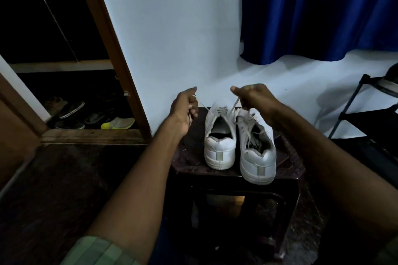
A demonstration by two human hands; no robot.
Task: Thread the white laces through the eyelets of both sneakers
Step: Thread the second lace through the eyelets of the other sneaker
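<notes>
Hands, left (184, 109) and right (256, 97), each pinch a lace (235, 103) end of the left sneaker (219, 133), pulled apart, probably to even both ends.

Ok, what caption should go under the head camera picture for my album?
Left hand and right hand pull the lace ends of the left white sneaker on a dark stool.

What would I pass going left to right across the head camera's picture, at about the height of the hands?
Shoes on the floor → wooden door frame → left hand → left sneaker → right sneaker → black rack.
</notes>
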